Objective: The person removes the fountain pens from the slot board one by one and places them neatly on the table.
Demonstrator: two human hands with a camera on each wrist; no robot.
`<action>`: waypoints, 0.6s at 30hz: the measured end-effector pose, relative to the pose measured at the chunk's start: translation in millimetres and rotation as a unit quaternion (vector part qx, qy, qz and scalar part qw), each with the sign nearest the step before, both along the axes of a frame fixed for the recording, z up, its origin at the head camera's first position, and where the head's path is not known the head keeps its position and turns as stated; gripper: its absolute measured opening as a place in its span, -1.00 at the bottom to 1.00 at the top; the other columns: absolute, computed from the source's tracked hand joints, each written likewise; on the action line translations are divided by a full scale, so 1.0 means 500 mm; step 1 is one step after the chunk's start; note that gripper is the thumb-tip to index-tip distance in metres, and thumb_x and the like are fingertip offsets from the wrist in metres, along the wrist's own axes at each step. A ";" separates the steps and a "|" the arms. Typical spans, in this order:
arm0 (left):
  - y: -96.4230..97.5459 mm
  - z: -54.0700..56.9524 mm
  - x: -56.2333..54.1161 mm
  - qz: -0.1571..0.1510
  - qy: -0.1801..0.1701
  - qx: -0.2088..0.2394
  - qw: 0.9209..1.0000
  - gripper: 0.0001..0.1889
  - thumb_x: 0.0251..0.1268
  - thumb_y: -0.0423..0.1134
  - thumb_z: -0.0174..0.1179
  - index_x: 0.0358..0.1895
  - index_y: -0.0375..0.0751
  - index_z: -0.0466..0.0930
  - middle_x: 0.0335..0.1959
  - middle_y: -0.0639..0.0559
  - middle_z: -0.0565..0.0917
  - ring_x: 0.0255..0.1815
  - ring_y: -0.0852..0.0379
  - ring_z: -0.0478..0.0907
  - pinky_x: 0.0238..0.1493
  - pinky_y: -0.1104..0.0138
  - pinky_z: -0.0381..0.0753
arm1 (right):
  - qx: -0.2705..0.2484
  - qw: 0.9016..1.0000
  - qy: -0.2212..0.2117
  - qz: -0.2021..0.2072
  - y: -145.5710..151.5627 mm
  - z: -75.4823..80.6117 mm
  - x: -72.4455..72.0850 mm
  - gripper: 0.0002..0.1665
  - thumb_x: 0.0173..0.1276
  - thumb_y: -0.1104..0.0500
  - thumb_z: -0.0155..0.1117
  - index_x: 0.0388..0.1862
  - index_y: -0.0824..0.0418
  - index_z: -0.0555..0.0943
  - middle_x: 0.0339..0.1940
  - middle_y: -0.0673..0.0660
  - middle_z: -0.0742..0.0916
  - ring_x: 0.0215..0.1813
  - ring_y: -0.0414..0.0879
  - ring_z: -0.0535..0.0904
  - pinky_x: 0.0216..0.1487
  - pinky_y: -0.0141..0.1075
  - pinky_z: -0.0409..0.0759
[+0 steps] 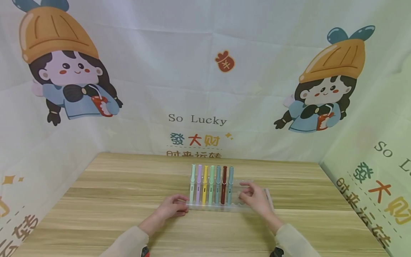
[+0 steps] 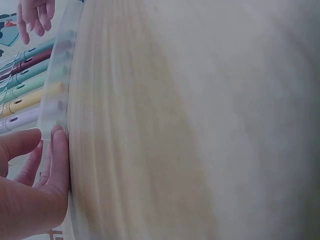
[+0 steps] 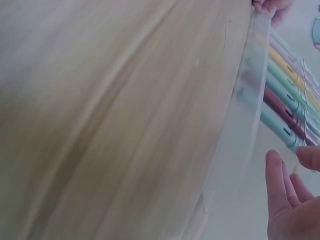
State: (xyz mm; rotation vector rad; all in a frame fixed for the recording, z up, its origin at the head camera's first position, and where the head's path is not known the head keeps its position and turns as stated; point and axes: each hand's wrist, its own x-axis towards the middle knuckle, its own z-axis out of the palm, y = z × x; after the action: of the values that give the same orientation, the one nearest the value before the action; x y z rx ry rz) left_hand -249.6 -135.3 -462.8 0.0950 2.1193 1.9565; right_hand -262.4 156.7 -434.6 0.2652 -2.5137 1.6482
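While pinching clear stand [image 1: 221,208] short of desk's [image 1: 144,173] far edge with left hand [image 1: 171,207], probably arranging pens [image 1: 211,189]; next, perhaps grip one with relaxed, empty right hand [image 1: 253,197].

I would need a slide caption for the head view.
Seven pens lined up in a clear rack, the left hand holding one end, the right hand beside the pens.

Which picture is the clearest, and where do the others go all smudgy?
Head view: clearest, with distinct pens; left wrist view: pen ends blur behind the clear stand, and the tabletop smudges toward the right; right wrist view: tabletop hazy toward the left.
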 end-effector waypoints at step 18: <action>0.002 0.003 0.002 0.002 -0.005 0.004 1.000 -0.72 0.13 -0.54 0.04 -0.08 -0.58 0.32 -0.43 -0.12 0.56 -0.38 0.09 0.53 -0.31 0.26 0.58 | 0.029 0.999 0.034 -0.023 -0.047 -0.017 -0.022 -0.52 0.12 0.33 0.25 0.05 0.30 0.40 -0.32 0.23 0.65 -0.32 0.03 0.60 -0.39 -0.25 0.59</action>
State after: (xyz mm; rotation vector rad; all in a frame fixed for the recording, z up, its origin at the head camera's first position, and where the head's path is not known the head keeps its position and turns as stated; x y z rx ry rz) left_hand -248.7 -134.5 -461.4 0.0820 2.1085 1.9632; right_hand -273.5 133.2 -443.0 0.2618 -2.5011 1.5252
